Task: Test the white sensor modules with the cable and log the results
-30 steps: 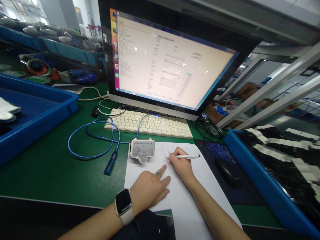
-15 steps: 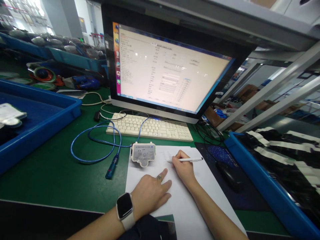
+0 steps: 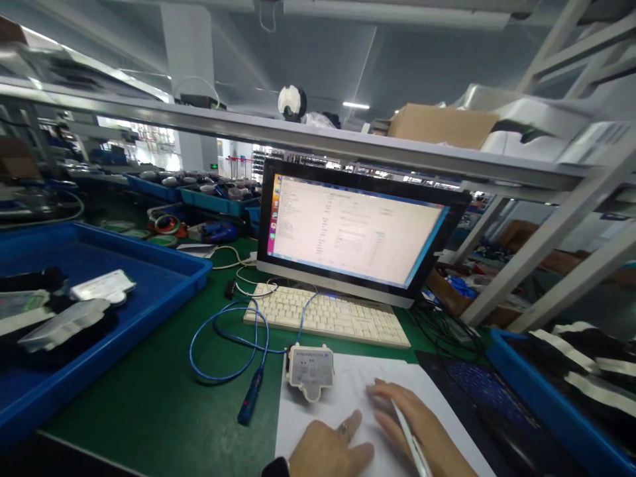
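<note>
Hands, two. Left hand [image 3: 330,450]: grips nothing, fingers spread over the paper [image 3: 350,384]; wears one ring. Right hand [image 3: 415,427]: blurred, grips one pen [image 3: 410,438], slanting among the fingers, above the right part of the paper.

Paper: lies on the green table [image 3: 169,404]; number of sheets, cannot tell.

White box, one [image 3: 311,371]: sits on the upper left corner of the paper, beyond the left hand, joined to the blue cable [image 3: 193,354]. Blue plug, one [image 3: 251,397]: lies left of the paper.

Keyboard, one [image 3: 328,315]; screen, one [image 3: 348,232], just behind. Mouse, one [image 3: 509,430], on one mouse pad [image 3: 472,391].

Blue trays, two: left tray [image 3: 173,246], with at least three pale cases [image 3: 102,286]; right tray [image 3: 551,404], with black-and-white parts [image 3: 591,377], too crowded to count.

Edges and room: widest between left tray and paper, partly taken by looped cable and plug; narrow from keyboard to paper; on the right, bounded by mouse pad and right tray.
</note>
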A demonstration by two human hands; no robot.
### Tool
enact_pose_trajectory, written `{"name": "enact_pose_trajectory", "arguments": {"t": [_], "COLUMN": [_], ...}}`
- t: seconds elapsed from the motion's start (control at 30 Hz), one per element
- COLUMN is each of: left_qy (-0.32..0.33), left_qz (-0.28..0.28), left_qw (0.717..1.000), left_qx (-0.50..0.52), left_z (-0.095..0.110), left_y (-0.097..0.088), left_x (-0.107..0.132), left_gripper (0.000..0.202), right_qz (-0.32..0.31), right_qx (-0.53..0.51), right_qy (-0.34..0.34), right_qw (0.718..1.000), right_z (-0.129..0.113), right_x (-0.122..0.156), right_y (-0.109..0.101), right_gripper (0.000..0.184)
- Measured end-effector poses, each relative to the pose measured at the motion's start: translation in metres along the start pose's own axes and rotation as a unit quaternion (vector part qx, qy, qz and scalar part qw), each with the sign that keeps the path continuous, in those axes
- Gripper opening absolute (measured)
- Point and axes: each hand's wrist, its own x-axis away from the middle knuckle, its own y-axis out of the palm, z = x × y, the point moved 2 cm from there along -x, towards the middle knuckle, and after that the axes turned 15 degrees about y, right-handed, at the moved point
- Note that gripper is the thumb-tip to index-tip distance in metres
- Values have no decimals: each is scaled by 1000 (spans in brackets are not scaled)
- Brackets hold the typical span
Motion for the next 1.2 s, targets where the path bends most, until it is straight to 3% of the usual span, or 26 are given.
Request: {"name": "enact_pose_trajectory", "arguments": {"t": [0.1, 0.17, 0.33, 0.47, 0.6, 0.73, 0.9, 1.03, 1.1, 1.2], "left_qy": [-6, -7, 28, 46, 50, 57, 50, 40, 45, 44], "left_qz": [-8, 1, 56, 62, 34, 30, 36, 3, 4, 49], "left_qw": [1000, 999, 997, 995, 996, 996, 996, 998, 999, 998], "left_qx": [-27, -31, -53, -64, -62, -60, -60, -44, -24, 22], "left_z": [-3, -3, 1, 3, 3, 2, 3, 2, 3, 8], "left_y": [10, 11, 0, -10, -14, -12, -13, -13, -14, -20], "left_x": [-4, -4, 1, 4, 5, 5, 4, 2, 4, 9], "left_gripper": [32, 33, 29, 25, 29, 30, 26, 26, 29, 42], "right_qz": [-71, -100, -112, -143, -164, -102, -93, -53, -18, 37], "right_qx": [141, 183, 194, 178, 102, -68, -285, -339, -343, -347], "right_qy": [-53, -65, -55, -7, 43, 83, 165, 239, 249, 249], "right_qw": [986, 976, 973, 974, 980, 989, 940, 908, 906, 903], "right_z": [8, 12, 12, 9, 6, -5, -29, -22, -12, -1], "right_x": [14, 18, 13, 9, 4, -10, -33, -46, -48, -47], "right_y": [1, 5, 15, 14, 5, 1, 30, 50, 50, 39], "right_gripper": [45, 50, 51, 53, 53, 50, 49, 52, 50, 43]}}
